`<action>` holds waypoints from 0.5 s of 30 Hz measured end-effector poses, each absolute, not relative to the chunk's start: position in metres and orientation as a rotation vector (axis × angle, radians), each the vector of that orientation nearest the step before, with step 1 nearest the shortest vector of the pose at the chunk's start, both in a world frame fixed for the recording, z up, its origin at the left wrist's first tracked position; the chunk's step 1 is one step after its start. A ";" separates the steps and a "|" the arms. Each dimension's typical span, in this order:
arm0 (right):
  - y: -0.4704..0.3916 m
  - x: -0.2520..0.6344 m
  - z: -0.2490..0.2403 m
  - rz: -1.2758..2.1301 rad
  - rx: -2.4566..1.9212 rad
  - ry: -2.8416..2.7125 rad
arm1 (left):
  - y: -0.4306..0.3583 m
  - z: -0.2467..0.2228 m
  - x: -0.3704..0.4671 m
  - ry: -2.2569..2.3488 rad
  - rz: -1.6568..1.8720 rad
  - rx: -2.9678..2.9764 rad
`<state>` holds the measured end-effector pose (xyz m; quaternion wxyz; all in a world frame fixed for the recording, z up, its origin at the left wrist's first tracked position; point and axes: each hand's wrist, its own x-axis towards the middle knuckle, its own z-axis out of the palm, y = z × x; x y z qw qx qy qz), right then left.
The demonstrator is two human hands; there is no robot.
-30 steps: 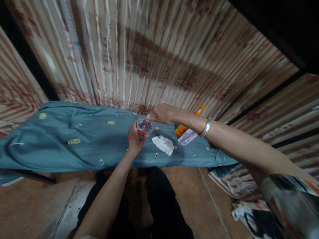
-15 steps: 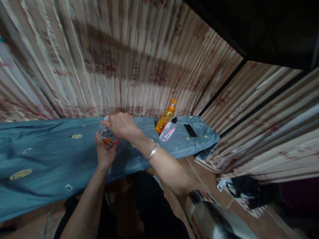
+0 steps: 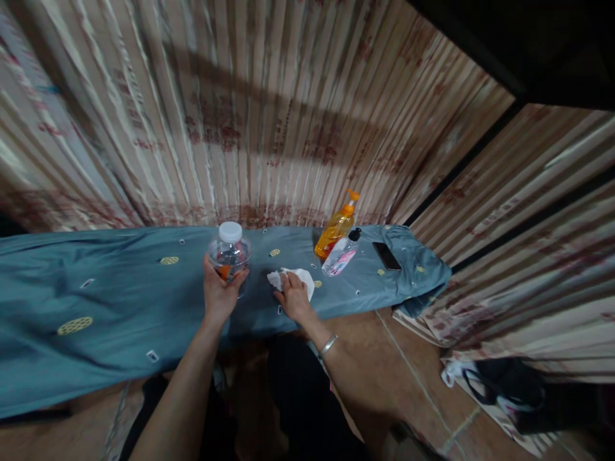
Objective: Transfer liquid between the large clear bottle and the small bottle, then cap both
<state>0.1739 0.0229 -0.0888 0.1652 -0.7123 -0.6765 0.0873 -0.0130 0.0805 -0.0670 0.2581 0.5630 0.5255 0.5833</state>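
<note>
My left hand (image 3: 221,288) is wrapped around a clear plastic bottle (image 3: 229,253) with a white cap, wide at the shoulder and with an orange patch low on its side. The bottle is upright over the cloth-covered surface (image 3: 129,294). To its right, my right hand (image 3: 294,296), with a silver bangle at the wrist, presses its fingers onto a crumpled white tissue (image 3: 303,278) lying on the cloth. Part of the tissue is hidden under the fingers.
Right of the tissue stand an orange pump bottle (image 3: 335,232) and a clear bottle with a black top (image 3: 341,255). A black phone (image 3: 387,256) lies farther right. A pleated curtain (image 3: 269,128) hangs behind. Dark bags (image 3: 509,384) lie on the floor at right.
My right hand has left the top of the bottle and moved right and down onto the tissue. My left hand still holds the bottle, now upright. The shiny metal cylinder at lower right is gone from view.
</note>
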 end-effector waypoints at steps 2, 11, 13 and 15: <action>0.026 0.179 -0.096 0.233 -2.015 -1.897 | 0.080 -0.065 -0.012 1.411 1.574 1.505; 0.031 0.205 -0.086 0.209 -1.876 -1.868 | 0.079 -0.060 -0.009 1.434 1.533 1.435; 0.030 0.209 -0.088 0.182 -1.920 -1.796 | 0.079 -0.059 -0.009 1.431 1.534 1.432; 0.032 0.215 -0.092 0.150 -2.004 -1.689 | 0.079 -0.060 -0.009 1.417 1.544 1.436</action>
